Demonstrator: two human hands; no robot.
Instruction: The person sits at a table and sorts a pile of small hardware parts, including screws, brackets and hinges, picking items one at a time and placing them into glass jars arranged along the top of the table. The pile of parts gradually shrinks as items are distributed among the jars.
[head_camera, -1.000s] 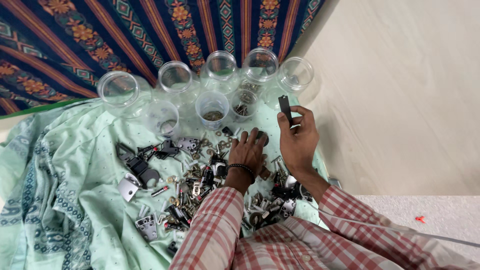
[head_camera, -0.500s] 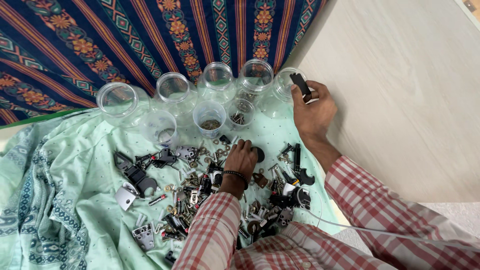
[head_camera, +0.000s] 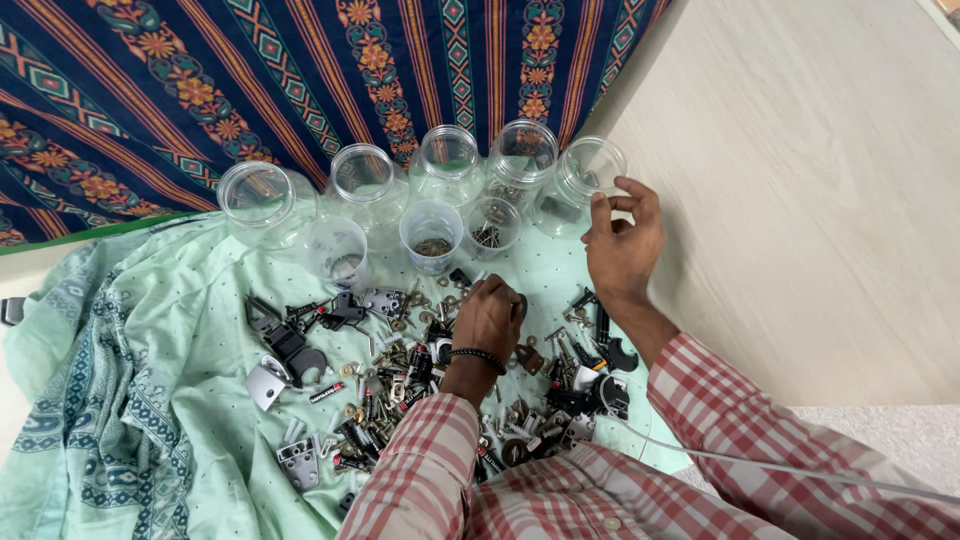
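Far right jar (head_camera: 588, 178): my right hand (head_camera: 622, 243) hovers released at its rim.
Pile (head_camera: 450, 390): left hand (head_camera: 488, 318) clenched, picking hardware.

The fingertips of the left hand (head_camera: 490, 315) are buried in the pile of small hardware (head_camera: 420, 385), so any grasp cannot be judged. Both forearms are cut off by the lower edge. The contents of the rightmost jar (head_camera: 585, 180) are too small to be identified.
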